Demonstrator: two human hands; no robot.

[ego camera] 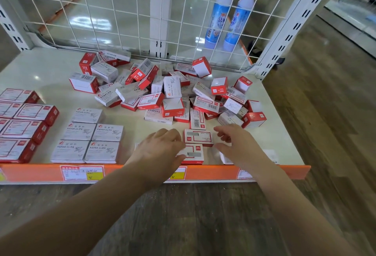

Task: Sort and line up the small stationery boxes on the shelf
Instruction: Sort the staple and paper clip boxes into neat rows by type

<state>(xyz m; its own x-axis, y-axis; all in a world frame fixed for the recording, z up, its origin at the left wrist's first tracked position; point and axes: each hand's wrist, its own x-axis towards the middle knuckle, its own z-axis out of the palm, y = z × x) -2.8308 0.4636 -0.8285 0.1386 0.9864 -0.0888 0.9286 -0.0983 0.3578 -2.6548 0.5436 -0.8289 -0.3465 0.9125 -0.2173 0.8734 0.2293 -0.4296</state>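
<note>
On the far left of the shelf [50,66], red-and-white boxes [24,127] lie flat in ordered rows running to the front edge. Just beside them, grey paper clip boxes [89,137] lie in two neat columns. Along the shelf's front runs an orange price strip [132,172] with labels. The left hand [160,150] rests palm down near the front edge, fingers loosely curled, its fingertips touching the left side of a red-and-white staple box [193,154]. A second staple box [198,137] lies flat just behind it, touching. The right hand [234,139] hovers right of these two boxes, fingers spread and relaxed, gripping nothing. Behind both hands sprawls a jumbled pile of boxes [173,91], some tilted, some on edge. Beyond the wire mesh back panel [122,11], two blue-and-white bottles [227,15] with red caps stand upright, right of centre.
</note>
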